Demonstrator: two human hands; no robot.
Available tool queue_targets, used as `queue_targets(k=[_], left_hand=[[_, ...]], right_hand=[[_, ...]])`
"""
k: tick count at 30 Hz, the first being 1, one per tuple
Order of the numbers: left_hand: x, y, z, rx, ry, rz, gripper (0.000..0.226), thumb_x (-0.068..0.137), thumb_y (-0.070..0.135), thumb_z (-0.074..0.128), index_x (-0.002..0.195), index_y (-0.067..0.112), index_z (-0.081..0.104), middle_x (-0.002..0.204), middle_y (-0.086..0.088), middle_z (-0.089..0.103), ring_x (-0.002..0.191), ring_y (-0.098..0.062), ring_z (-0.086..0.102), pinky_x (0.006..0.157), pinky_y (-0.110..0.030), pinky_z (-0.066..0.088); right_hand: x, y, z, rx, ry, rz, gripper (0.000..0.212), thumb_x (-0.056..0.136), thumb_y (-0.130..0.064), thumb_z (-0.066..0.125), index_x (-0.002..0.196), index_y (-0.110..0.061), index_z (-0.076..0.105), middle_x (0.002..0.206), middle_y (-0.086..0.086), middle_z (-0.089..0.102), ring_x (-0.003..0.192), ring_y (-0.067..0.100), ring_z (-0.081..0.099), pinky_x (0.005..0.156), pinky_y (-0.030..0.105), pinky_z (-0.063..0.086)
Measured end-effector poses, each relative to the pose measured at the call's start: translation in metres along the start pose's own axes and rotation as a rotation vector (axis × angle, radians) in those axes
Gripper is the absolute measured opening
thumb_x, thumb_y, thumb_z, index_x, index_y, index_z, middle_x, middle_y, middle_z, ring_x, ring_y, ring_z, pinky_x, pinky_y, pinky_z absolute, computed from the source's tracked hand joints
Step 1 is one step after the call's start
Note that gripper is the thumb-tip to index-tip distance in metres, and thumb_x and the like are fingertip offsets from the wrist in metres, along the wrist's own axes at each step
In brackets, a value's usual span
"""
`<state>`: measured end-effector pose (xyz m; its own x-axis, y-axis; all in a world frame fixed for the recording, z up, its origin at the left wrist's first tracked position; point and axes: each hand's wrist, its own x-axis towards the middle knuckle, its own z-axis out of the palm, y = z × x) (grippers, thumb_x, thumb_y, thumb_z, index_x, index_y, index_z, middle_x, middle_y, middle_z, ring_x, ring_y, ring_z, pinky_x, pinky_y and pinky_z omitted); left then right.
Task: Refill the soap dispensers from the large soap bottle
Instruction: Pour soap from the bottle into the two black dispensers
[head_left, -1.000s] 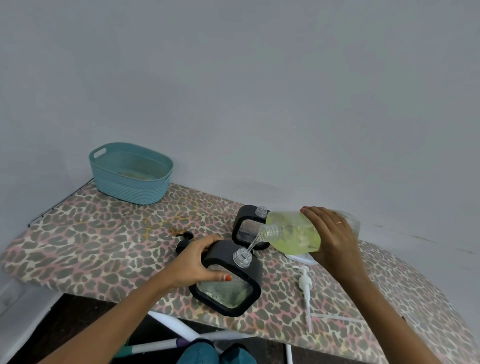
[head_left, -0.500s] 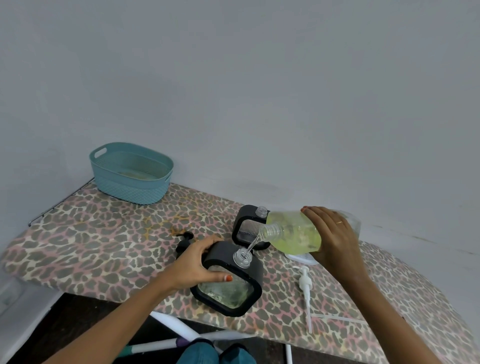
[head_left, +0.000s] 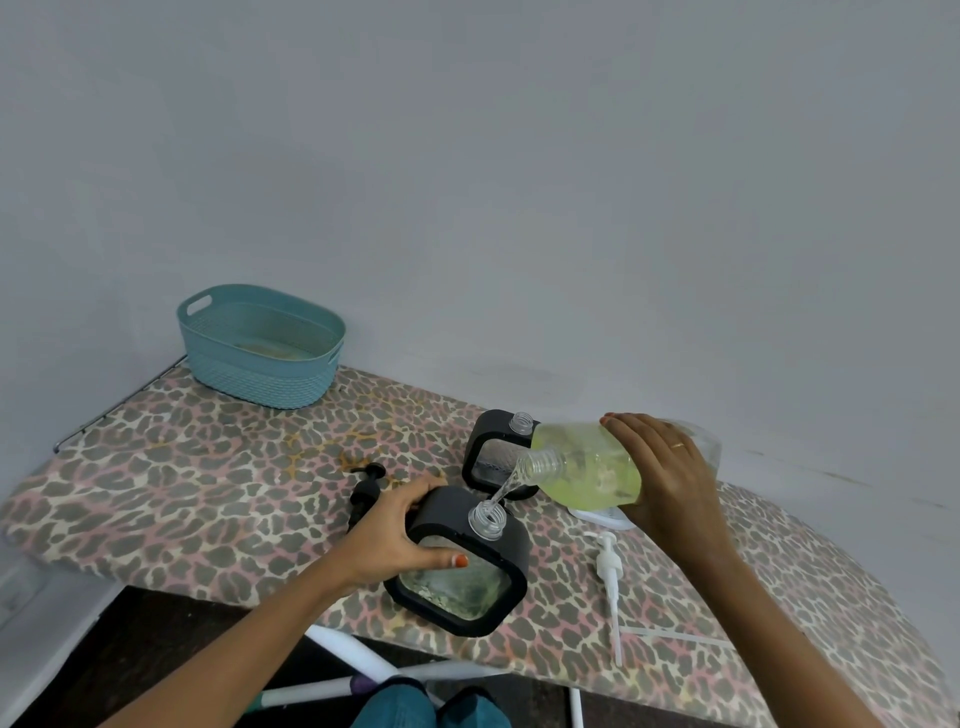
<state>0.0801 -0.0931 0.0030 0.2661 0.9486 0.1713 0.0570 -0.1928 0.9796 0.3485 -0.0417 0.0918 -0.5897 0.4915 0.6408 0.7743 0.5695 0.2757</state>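
Right hand (head_left: 670, 483) gripped tilted soap bottle (head_left: 587, 470), left hand (head_left: 395, 535) steadied dispenser (head_left: 467, 561); thin stream could miss the narrow neck, spilling.

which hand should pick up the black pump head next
Left. The left hand grips the near dispenser right beside the black pump, while the right hand is busy tilting the large soap bottle farther away.
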Motion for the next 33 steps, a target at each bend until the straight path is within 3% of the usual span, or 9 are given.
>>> queue_targets(k=[3,8,13,16,20,26,33], left_hand=[[0.0004,0.0006,0.0002,-0.007,-0.005,0.003,0.068,0.047,0.051,0.081,0.104,0.024,0.055,0.105,-0.001,0.064,0.099,-0.003,0.062,0.080,-0.009,0.047],[0.0008,0.0002,0.0004,-0.018,-0.003,0.009,0.069,0.047,0.052,0.081,0.104,0.022,0.056,0.101,-0.001,0.066,0.098,-0.004,0.063,0.080,-0.010,0.048],[0.0003,0.0003,0.0007,-0.018,0.004,0.012,0.069,0.046,0.053,0.080,0.103,0.025,0.055,0.103,0.000,0.065,0.097,-0.001,0.063,0.079,-0.009,0.047],[0.0005,-0.0020,0.0003,-0.012,0.001,0.011,0.071,0.046,0.055,0.081,0.104,0.024,0.055,0.105,-0.001,0.065,0.099,-0.005,0.063,0.081,-0.012,0.048],[0.0007,-0.0025,0.0001,-0.007,0.021,0.012,0.072,0.046,0.057,0.080,0.104,0.023,0.055,0.100,0.001,0.066,0.097,-0.005,0.063,0.081,-0.013,0.049],[-0.0008,0.0006,-0.0007,-0.010,0.026,0.018,0.068,0.048,0.054,0.081,0.102,0.021,0.056,0.100,0.018,0.066,0.094,-0.002,0.064,0.078,-0.011,0.048],[-0.0026,0.0018,-0.0003,-0.014,0.032,0.019,0.067,0.048,0.052,0.081,0.102,0.020,0.055,0.100,0.018,0.066,0.093,-0.002,0.064,0.078,-0.011,0.048]], right_hand=[[-0.0003,0.0009,0.0009,0.012,0.000,-0.002,0.084,0.041,0.006,0.086,0.115,-0.010,0.047,0.105,0.013,0.069,0.104,0.021,0.049,0.089,0.034,0.039],[0.0011,-0.0012,-0.0014,0.005,-0.005,-0.008,0.085,0.041,0.001,0.089,0.114,-0.011,0.048,0.104,0.012,0.069,0.102,0.022,0.053,0.084,0.037,0.050],[0.0006,-0.0001,-0.0001,0.006,-0.002,-0.005,0.085,0.041,0.004,0.087,0.115,-0.010,0.047,0.105,0.013,0.069,0.103,0.022,0.051,0.089,0.033,0.038],[0.0019,-0.0017,-0.0020,-0.004,0.007,-0.012,0.085,0.040,0.005,0.087,0.114,-0.010,0.048,0.103,0.013,0.070,0.100,0.026,0.059,0.087,0.036,0.045],[0.0039,-0.0026,-0.0031,0.011,0.015,-0.008,0.083,0.041,0.008,0.084,0.114,-0.011,0.048,0.103,0.012,0.070,0.102,0.021,0.051,0.084,0.037,0.048],[0.0034,-0.0037,-0.0047,0.022,0.005,-0.007,0.083,0.042,0.007,0.084,0.114,-0.010,0.047,0.103,0.013,0.069,0.102,0.022,0.051,0.081,0.039,0.052],[0.0034,-0.0013,-0.0029,0.009,0.025,-0.007,0.079,0.045,0.007,0.083,0.114,-0.010,0.048,0.104,0.014,0.069,0.103,0.021,0.049,0.088,0.034,0.037]])
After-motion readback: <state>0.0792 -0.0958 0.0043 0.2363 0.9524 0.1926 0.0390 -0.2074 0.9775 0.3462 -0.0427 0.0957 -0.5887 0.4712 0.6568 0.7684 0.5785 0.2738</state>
